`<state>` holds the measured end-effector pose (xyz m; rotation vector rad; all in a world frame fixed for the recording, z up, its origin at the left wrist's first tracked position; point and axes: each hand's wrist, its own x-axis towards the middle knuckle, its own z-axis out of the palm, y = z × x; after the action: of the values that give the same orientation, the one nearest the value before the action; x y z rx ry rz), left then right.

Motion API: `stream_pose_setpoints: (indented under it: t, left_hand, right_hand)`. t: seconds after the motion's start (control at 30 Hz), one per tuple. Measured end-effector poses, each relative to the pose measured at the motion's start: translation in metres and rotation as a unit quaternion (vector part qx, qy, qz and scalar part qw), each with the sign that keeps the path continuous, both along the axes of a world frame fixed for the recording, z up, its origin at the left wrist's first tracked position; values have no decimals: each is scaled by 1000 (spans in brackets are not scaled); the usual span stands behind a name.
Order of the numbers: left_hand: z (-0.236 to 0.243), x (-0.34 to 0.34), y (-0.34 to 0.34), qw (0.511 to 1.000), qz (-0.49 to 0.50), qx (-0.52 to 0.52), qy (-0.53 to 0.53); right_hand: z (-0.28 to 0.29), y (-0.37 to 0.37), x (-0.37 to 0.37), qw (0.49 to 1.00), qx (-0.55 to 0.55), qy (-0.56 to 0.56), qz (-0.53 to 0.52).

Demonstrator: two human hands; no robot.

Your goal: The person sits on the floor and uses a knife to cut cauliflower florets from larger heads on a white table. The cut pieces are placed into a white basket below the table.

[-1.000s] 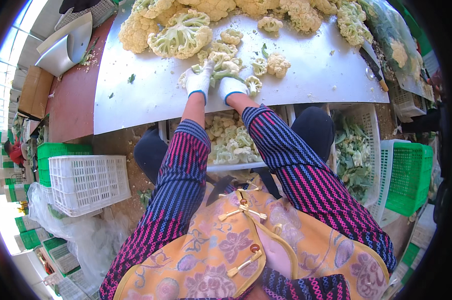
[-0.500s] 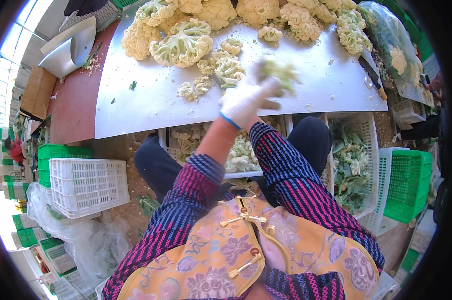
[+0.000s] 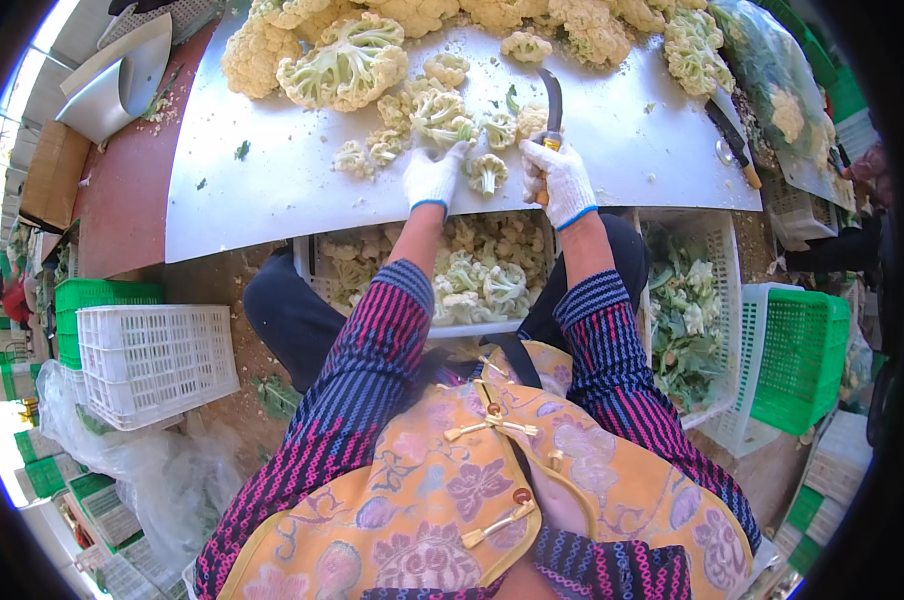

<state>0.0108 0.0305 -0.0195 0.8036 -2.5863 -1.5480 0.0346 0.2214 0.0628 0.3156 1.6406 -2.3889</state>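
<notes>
My right hand (image 3: 557,178), in a white glove, grips the yellow-banded handle of a curved knife (image 3: 553,98), blade upward. My left hand (image 3: 434,178), also gloved, has its fingers closed at the lower edge of a cut cauliflower piece (image 3: 437,118) on the white sheet (image 3: 232,170). A small floret (image 3: 488,172) lies between my hands, with several other bits around. Large cauliflower heads (image 3: 340,68) are heaped along the back. A second knife (image 3: 732,145) lies at the right of the sheet. Below the sheet, between my knees, sits a crate of florets (image 3: 487,292).
A crate of leaves (image 3: 687,330) and a green crate (image 3: 802,365) stand right; stacked crates (image 3: 157,365) and crumpled plastic (image 3: 162,460) left. A red board (image 3: 122,215) adjoins the sheet. Other people show at both edges, one sleeve (image 3: 867,170) near a bagged heap.
Half a second ago both hands were together, blurred with a piece of cauliflower. Now they are apart: my left hand is back at the pieces, my right holds the curved knife upright.
</notes>
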Motion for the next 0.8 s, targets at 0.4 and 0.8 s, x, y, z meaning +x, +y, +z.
stream_pose_setpoints:
  t: [0.4,0.8]
  left_hand:
    - [-12,20,17,989,36,-67,126]
    - [60,89,-45,959,-177,-192,113]
  right_hand:
    - [-61,-42,-14,981,167,65,-72]
    - [-56,-6,40,980,63,26,-187]
